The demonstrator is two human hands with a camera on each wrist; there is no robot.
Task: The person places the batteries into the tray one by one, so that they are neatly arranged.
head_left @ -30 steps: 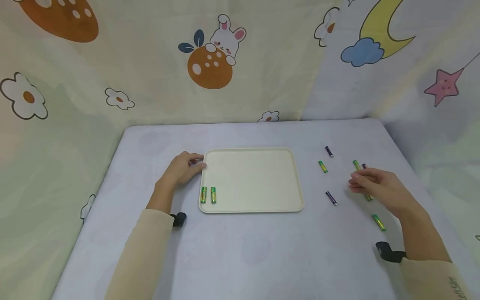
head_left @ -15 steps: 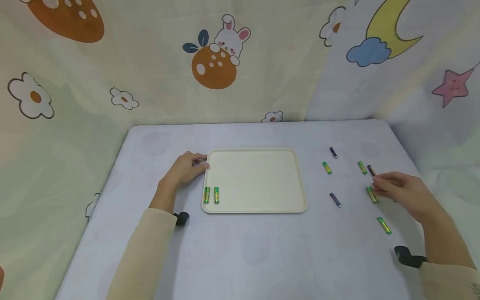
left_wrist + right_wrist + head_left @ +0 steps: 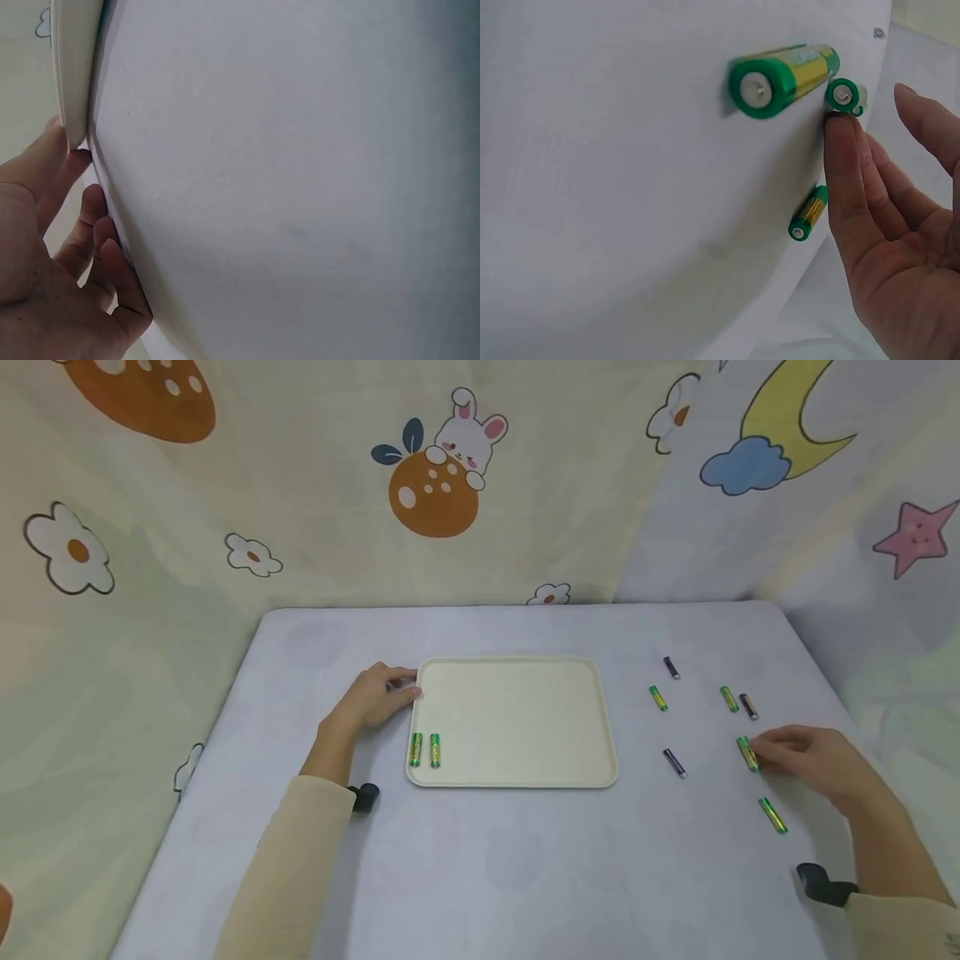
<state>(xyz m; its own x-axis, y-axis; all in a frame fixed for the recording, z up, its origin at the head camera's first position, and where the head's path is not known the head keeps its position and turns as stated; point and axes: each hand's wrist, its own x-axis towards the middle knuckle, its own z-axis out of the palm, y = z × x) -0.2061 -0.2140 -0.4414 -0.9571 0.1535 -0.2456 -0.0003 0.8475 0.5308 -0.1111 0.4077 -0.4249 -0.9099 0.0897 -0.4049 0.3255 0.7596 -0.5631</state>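
Note:
My left hand [image 3: 372, 697] pinches the left rim of a cream tray [image 3: 517, 727], thumb above and index finger under it in the left wrist view. Two green-and-yellow batteries [image 3: 435, 750] lie side by side in the tray's near left corner. My right hand [image 3: 821, 768] is low over the table on the right. Its index fingertip touches a green battery [image 3: 843, 95], while the thumb stands apart from it. A second green battery [image 3: 784, 79] lies closer to the right wrist camera. A third green battery [image 3: 808, 214] lies beyond the fingers, hidden in the head view.
Between tray and right hand lie a green battery [image 3: 658, 697] and dark batteries [image 3: 674, 763], one [image 3: 671, 667] farther back. Another green battery [image 3: 729, 698] lies beside a dark one [image 3: 748, 707]. A patterned curtain [image 3: 315, 485] hangs behind the white-covered table [image 3: 510, 868].
My right hand has moved right and slightly nearer, from above the batteries to the right side of a green one. The left hand stays at the tray. The head view has shifted a little.

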